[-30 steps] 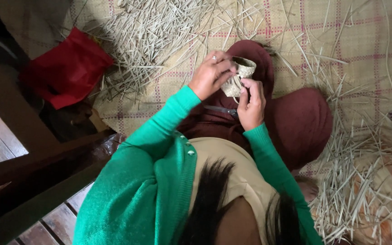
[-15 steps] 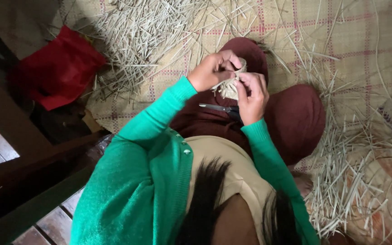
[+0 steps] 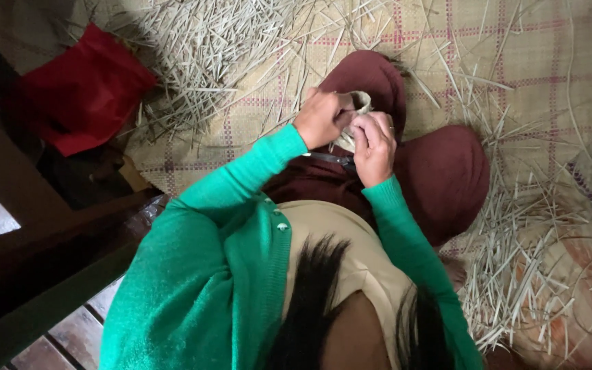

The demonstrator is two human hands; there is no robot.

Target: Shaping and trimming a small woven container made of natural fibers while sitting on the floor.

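Fingers of the left hand (image 3: 322,118) and right hand (image 3: 374,145) curl tightly around a small pale woven piece (image 3: 356,109), held above the maroon-clad knees (image 3: 440,171); most of it is hidden behind the knuckles, so its shape is hard to make out. Just under the hands, a dark slim tool (image 3: 330,158) lies on the lap, partly covered. Beyond, loose straw (image 3: 200,62) litters the checked mat (image 3: 529,62), with a red cloth (image 3: 80,92) at the far left.

Woven piece (image 3: 359,103) in the grip: pale straw. Sleeves (image 3: 255,171) behind the grip: bright green. Trousers (image 3: 440,171) beneath: maroon. Mat (image 3: 515,62) beyond: tan with pink-purple check lines. Cloth (image 3: 80,96) far left of grip: red.
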